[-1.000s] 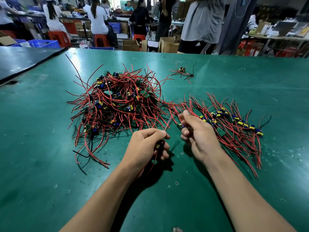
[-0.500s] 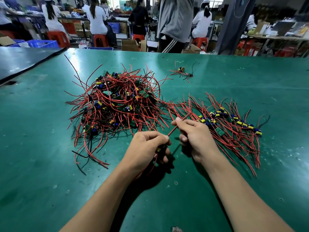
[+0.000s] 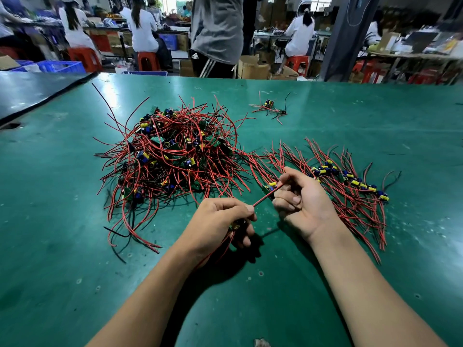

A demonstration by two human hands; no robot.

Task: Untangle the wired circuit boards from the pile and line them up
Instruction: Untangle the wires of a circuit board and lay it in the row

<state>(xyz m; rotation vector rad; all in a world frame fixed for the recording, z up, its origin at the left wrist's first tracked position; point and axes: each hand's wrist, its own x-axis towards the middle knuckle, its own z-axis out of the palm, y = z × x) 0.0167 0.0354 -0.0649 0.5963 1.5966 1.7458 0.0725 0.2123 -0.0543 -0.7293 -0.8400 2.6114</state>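
A tangled pile of small circuit boards with red and black wires lies on the green table, left of centre. To its right a row of wired boards is laid out side by side. My left hand grips one wired board, its wires trailing under my palm. A red wire runs taut from that hand up to my right hand, whose thumb and fingers pinch it. Both hands hover just in front of the pile and the row.
A lone wired board lies farther back on the table. A dark table adjoins at the left. Beyond the far edge a person stands, others sit on red stools, and cardboard boxes stand on the floor.
My right hand has slid along the red wire, up and to the right, stretching it straight. My left hand keeps its grip. The standing person behind the table has walked left.
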